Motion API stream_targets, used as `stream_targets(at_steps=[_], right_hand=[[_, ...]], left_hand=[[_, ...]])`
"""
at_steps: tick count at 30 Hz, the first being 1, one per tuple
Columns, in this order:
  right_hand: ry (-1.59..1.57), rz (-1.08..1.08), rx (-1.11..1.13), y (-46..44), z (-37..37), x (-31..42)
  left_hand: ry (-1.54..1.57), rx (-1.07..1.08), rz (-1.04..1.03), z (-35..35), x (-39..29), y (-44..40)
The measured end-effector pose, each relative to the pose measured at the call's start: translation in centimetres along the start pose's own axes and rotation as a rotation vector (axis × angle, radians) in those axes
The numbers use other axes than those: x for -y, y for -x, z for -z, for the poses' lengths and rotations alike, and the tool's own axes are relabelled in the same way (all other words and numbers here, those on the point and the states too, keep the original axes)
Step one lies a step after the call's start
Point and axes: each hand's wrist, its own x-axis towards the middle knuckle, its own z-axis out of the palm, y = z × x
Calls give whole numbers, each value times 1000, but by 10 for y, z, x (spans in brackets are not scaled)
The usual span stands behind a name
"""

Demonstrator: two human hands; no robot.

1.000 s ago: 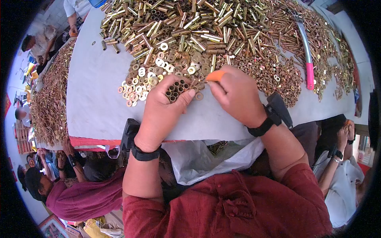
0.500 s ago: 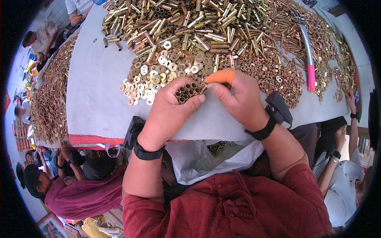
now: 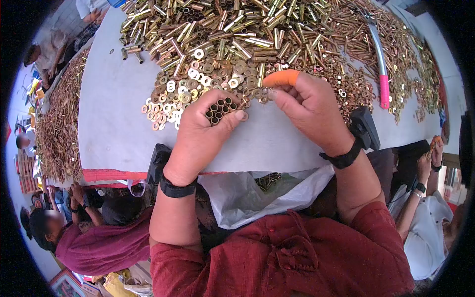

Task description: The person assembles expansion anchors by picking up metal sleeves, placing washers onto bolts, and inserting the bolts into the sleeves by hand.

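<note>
A bundle of several short brass-coloured metal tubes sits in my left hand, open ends facing up, with my fingers and thumb wrapped round it. To its right, my right hand wears an orange finger cover on the index finger. Its thumb and index finger are curled toward each other near the edge of the washers; anything small between them I cannot make out. Flat washers lie loosely heaped beyond my left hand. Small nuts spread out past my right hand.
A big heap of metal tubes covers the far side of the grey tabletop. A pink-handled tool lies at the right. Below the table edge hangs a white plastic bag. People sit at both sides, one in a purple sleeve.
My right hand has moved right, away from the tubes, its fingertips now by the washers. My left hand with the bundle has shifted slightly left in view.
</note>
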Motion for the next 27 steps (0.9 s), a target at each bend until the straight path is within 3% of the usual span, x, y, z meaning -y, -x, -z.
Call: stream_targets(at_steps=[2,5,7,10,12,13,15,16,18,22,27], right_hand=[[422,228,15,1,-2,-8],[585,226,107,7,-16,-10],[619,232,115,7,-18,-11],[564,252,54,3,-16,-13],[202,96,57,-1,-11,-8],[202,96,58,-2,-13,-9],[-225,-49,26,-2,-19,-11],[-225,-53,25,-2,-21,-8],[-419,-114,121,-1,-24,-3],[-348,-91,197,-3,-20,-8],[-422,-232,292,-5,-13,-5]], left_hand=[[84,28,158,2,-6,0],[4,21,-25,2,3,-1],[47,14,10,2,3,-1],[75,8,37,3,2,-1],[72,9,36,3,3,-1],[72,9,36,3,3,-1],[23,29,41,3,4,-2],[24,33,43,3,6,-3],[-56,30,-132,2,10,-6],[-127,62,-118,5,4,-6],[-72,85,-116,4,5,-5]])
